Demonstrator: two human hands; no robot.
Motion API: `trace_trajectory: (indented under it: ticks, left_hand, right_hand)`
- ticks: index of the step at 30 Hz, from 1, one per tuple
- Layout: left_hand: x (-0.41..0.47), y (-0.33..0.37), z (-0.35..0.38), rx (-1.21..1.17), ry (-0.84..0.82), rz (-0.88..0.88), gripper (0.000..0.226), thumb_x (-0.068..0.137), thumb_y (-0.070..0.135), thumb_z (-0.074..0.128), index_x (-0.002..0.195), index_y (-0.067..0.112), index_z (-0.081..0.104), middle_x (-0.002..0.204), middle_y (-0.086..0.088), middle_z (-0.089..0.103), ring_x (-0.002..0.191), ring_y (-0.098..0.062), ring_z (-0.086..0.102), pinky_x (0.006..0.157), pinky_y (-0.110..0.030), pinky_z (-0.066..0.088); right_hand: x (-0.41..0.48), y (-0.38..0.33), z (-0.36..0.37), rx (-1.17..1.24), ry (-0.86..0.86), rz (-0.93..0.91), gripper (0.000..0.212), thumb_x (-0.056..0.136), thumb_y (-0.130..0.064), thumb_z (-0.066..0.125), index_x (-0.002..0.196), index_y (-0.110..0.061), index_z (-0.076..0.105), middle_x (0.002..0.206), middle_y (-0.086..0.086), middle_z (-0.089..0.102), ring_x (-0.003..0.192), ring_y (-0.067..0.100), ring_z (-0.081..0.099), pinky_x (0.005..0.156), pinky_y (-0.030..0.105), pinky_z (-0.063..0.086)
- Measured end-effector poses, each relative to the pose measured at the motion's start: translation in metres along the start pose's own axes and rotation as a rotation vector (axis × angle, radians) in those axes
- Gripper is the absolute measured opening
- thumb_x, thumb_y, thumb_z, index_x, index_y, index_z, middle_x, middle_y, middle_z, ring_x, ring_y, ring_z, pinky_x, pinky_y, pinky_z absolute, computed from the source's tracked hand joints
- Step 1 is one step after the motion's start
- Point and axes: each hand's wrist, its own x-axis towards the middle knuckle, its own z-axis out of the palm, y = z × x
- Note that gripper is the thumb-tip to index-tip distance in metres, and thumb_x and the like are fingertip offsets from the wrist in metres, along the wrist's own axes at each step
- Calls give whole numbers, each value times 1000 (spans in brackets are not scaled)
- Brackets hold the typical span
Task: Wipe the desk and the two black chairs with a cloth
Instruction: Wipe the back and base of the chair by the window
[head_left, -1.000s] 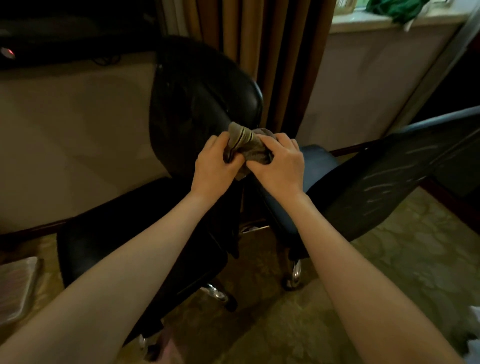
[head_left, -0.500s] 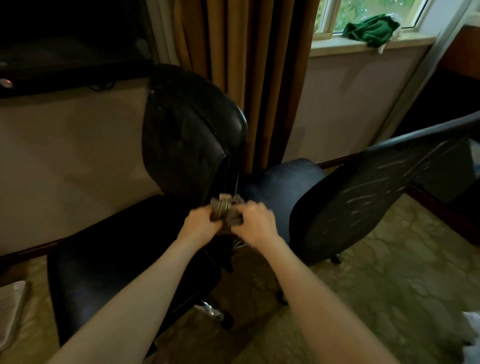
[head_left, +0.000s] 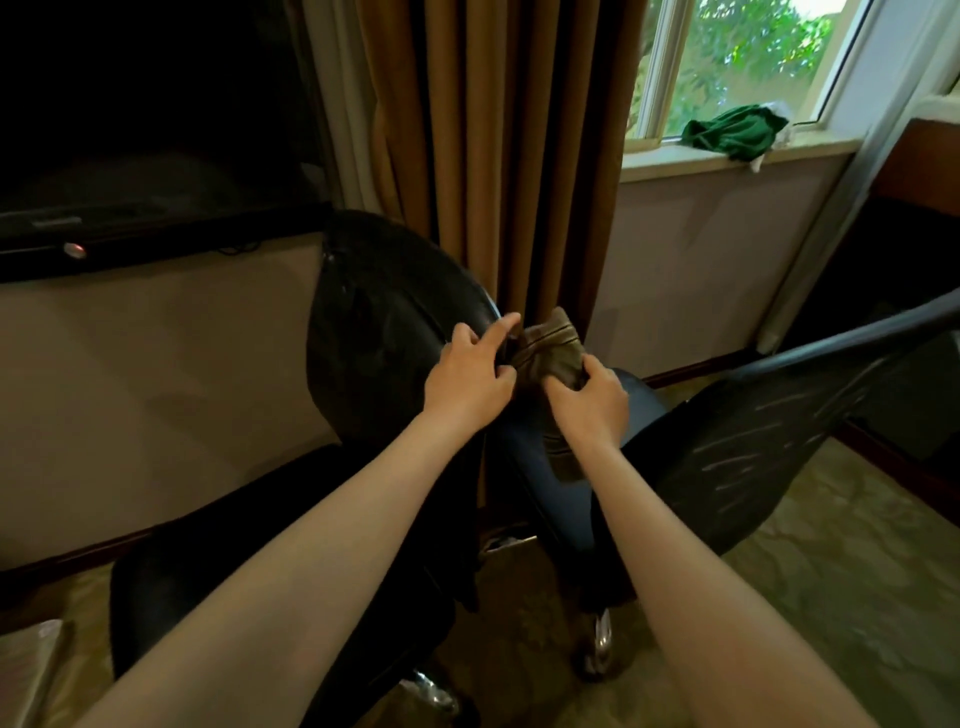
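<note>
From the head view, both bare arms reach forward between two black chairs. The right hand (head_left: 589, 400) has its fingers curled around the lower part of the brown-grey cloth (head_left: 550, 353) and grips it; one end of the cloth hangs below the wrist. The left hand (head_left: 470, 379) is at the cloth's left edge, with one finger stretched and the others bent. I cannot tell if it pinches the cloth. The cloth is bunched, just beside the right edge of the left chair (head_left: 384, 332) backrest and in front of the brown curtain (head_left: 498, 156). The right chair (head_left: 779, 431) stands tilted at the right. A green rag (head_left: 732, 132) lies on the windowsill (head_left: 675, 158).
</note>
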Motion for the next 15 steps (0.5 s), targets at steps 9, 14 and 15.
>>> trace_trajectory:
  ticks: [9, 14, 15]
  left_hand:
    - [-3, -3, -13, 534, 5, 138, 56, 91, 27, 44, 144, 27, 26, 130, -8, 42, 115, -26, 46, 89, -38, 39]
    - [-12, 3, -16, 493, -4, 193, 51, 89, 26, 45, 140, 22, 34, 125, -6, 47, 111, -24, 50, 88, -35, 41]
    - [-16, 3, -17, 457, -14, 205, 51, 89, 25, 45, 139, 21, 36, 124, -5, 48, 109, -24, 50, 88, -34, 42]
  right_hand:
    - [-18, -17, 9, 246, -403, 148, 28, 82, -22, 69, 109, -17, 65, 90, 0, 66, 78, 11, 61, 62, 19, 47]
    - [-21, -19, -11, 106, -492, 90, 9, 80, -17, 69, 88, -20, 65, 77, -4, 64, 72, 11, 62, 56, 19, 48]
    - [-22, -18, -14, 68, -479, 69, 9, 79, -18, 69, 86, -22, 64, 77, -3, 65, 74, 12, 62, 60, 22, 50]
